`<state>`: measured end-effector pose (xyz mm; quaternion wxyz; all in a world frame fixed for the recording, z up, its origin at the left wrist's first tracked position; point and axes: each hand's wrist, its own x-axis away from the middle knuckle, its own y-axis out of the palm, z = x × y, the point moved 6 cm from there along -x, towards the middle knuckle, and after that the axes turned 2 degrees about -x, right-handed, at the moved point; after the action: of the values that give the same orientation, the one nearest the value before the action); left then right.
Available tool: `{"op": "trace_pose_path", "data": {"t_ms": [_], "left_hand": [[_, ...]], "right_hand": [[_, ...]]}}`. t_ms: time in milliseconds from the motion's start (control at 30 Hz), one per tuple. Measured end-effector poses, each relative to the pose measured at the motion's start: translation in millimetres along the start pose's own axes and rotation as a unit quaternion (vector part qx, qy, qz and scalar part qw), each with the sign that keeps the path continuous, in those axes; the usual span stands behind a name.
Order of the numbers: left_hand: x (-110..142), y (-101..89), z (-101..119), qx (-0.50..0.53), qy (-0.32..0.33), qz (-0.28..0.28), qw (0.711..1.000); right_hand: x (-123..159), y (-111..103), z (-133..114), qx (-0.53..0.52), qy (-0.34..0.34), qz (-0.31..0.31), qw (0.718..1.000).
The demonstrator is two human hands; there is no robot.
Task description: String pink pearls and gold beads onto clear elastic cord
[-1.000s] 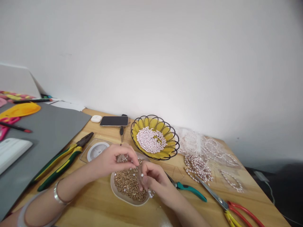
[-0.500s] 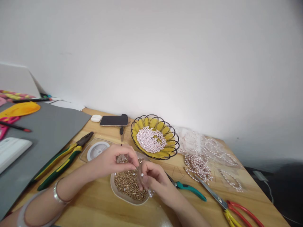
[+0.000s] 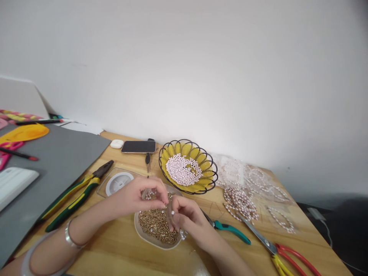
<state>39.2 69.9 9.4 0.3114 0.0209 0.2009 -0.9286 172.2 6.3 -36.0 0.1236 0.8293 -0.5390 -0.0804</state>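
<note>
My left hand (image 3: 135,197) and my right hand (image 3: 185,216) meet fingertip to fingertip over a shallow white dish (image 3: 143,234) full of small gold beads (image 3: 155,224). Both hands are pinched; a few white pearl beads show between and beside my right fingers, on a string too thin to see. My left wrist wears a silver bangle (image 3: 68,234). A black wire basket with a yellow liner (image 3: 207,168) holding white pearl beads (image 3: 181,170) stands just behind the dish.
Green-and-yellow pliers (image 3: 74,195) and a clear box with a thread spool (image 3: 116,183) lie to the left, a grey mat (image 3: 51,161) beyond. A phone (image 3: 138,147), teal-handled cutters (image 3: 230,230), red-and-yellow scissors (image 3: 276,251) and bagged pearl strands (image 3: 250,191) lie nearby.
None beyond a tiny shift of my left fingertips; both hands stay pinched together over the dish.
</note>
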Motion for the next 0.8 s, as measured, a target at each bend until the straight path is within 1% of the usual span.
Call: {"op": "trace_pose_path", "data": {"t_ms": [267,467,533,667,733,800], "left_hand": [[-0.4,2.6,1.3,-0.01,0.003,-0.012,1.0],[-1.1,4.8,7.4,-0.021,0.033,-0.023,0.999],[-1.6,4.4,8.4,-0.015,0.03,-0.018,0.999],[-1.8,1.8,7.1,-0.004,-0.001,0.005,1.0],[-1.2,-0.5,5.7,-0.02,-0.016,0.026,0.999],[-0.5,-2.3,3.8,-0.061,-0.028,0.042,0.997]], "right_hand": [[0.7,0.0,0.3,-0.002,0.007,0.001,1.0],[1.2,0.0,1.9,0.0,0.015,0.006,1.0],[1.3,0.0,1.0,-0.002,0.006,0.008,1.0],[0.6,0.1,-0.3,-0.009,-0.001,0.006,1.0],[0.2,0.4,-1.4,-0.007,-0.003,0.005,1.0],[0.1,0.7,-3.2,-0.001,-0.007,0.006,1.0]]}}
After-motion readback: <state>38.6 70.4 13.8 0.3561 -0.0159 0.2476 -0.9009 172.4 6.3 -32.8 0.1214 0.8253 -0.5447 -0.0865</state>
